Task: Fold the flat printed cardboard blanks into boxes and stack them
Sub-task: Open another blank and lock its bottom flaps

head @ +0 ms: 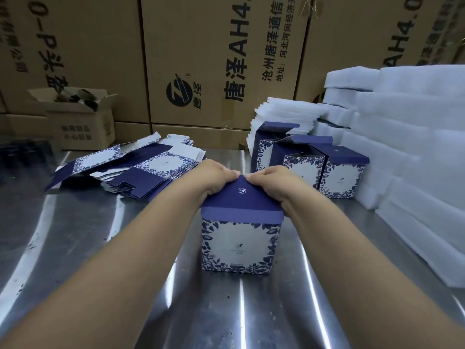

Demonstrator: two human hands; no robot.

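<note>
A blue-and-white floral box (pixel 239 245) stands upright on the steel table (pixel 100 248) in front of me. Its dark blue lid flap (pixel 242 197) lies tilted over the top opening. My left hand (pixel 216 176) holds the flap's far left side with curled fingers. On the far right side, my right hand (pixel 270 181) grips the flap and the box's right edge. Three folded boxes (pixel 312 167) stand behind it to the right, their lids up. A pile of flat printed blanks (pixel 141 170) lies to the left.
White foam sheets (pixel 402 152) are stacked high along the right side and behind the folded boxes. Large brown cartons (pixel 214 59) wall off the back. A small open carton (pixel 80 122) sits at the back left.
</note>
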